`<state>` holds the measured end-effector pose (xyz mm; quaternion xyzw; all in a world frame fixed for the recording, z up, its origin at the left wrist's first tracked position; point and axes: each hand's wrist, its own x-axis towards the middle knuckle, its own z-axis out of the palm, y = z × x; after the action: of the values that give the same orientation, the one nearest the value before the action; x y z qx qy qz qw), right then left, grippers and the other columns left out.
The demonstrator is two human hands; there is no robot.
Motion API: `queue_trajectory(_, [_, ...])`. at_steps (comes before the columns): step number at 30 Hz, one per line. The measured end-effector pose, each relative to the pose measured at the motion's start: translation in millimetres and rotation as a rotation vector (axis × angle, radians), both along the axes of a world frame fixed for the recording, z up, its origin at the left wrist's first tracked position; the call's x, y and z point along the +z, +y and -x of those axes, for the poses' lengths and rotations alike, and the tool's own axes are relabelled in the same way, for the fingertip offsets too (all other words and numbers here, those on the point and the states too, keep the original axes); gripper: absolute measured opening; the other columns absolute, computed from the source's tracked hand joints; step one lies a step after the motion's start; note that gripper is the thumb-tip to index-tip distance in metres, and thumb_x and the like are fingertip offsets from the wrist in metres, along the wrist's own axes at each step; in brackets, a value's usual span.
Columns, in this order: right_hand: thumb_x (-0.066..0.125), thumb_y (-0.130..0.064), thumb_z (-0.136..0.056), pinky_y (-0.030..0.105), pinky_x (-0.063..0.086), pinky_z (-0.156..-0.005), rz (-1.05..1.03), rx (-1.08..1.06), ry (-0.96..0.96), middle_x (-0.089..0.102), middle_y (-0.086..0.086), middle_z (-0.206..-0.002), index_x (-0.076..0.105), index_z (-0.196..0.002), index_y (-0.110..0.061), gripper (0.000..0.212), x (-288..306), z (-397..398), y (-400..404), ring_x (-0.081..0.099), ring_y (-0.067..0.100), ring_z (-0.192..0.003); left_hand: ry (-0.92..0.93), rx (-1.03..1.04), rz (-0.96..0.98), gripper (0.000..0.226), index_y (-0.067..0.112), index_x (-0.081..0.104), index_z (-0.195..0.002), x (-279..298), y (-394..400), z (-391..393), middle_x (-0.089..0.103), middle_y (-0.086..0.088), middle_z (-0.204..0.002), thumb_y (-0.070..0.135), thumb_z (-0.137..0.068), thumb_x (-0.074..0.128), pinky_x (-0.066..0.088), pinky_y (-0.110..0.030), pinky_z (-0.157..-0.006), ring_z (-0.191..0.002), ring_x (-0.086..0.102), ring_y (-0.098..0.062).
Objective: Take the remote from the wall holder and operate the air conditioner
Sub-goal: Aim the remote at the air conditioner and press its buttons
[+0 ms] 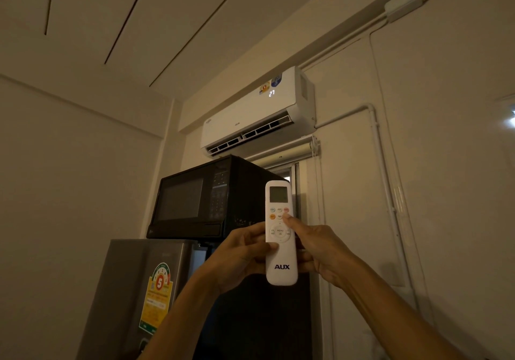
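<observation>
A white AUX remote [281, 265] is held upright in front of me, its screen and buttons facing me. My left hand [241, 256] grips its left side, thumb lying across the front. My right hand [317, 248] holds the right side, and its thumb tip rests on a small button just above the round menu pad. High on the wall hangs the white air conditioner [250, 114]. Its louvre is open and its display reads 27. No wall holder shows in this view.
A black microwave [206, 198] sits on top of a grey fridge [145, 290] with a green and yellow energy label, straight ahead below the unit. White pipes [381, 164] and cable trunking run along the right wall. The room is dim.
</observation>
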<state>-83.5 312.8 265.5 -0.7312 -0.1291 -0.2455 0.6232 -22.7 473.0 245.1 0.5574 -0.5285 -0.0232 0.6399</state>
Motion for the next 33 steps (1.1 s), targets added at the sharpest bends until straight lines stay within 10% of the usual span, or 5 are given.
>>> queue_trajectory(16, [0.058,-0.042,-0.082,0.044,0.058,-0.07,-0.009,-0.017,0.01,0.069,0.013,-0.101,0.059,-0.102,-0.017,0.032,1.7,1.5,0.8,0.07,0.031,-0.086,-0.001,0.001,0.003,0.039,0.026,0.054,-0.116,0.0,-0.2,0.8,0.075,0.003,-0.105,-0.001,-0.089,0.049,0.06,-0.03,-0.071,-0.102,0.068,-0.02])
queue_trajectory(33, [0.058,-0.044,-0.081,0.035,0.057,-0.054,0.002,-0.008,0.011,0.069,0.011,-0.095,0.059,-0.096,-0.02,0.028,1.3,2.7,-1.6,0.071,0.025,-0.076,0.012,0.006,0.004,0.04,0.028,0.055,-0.116,0.4,-1.9,0.9,0.074,0.002,-0.107,-0.002,-0.089,0.05,0.06,-0.032,-0.073,-0.104,0.068,-0.021])
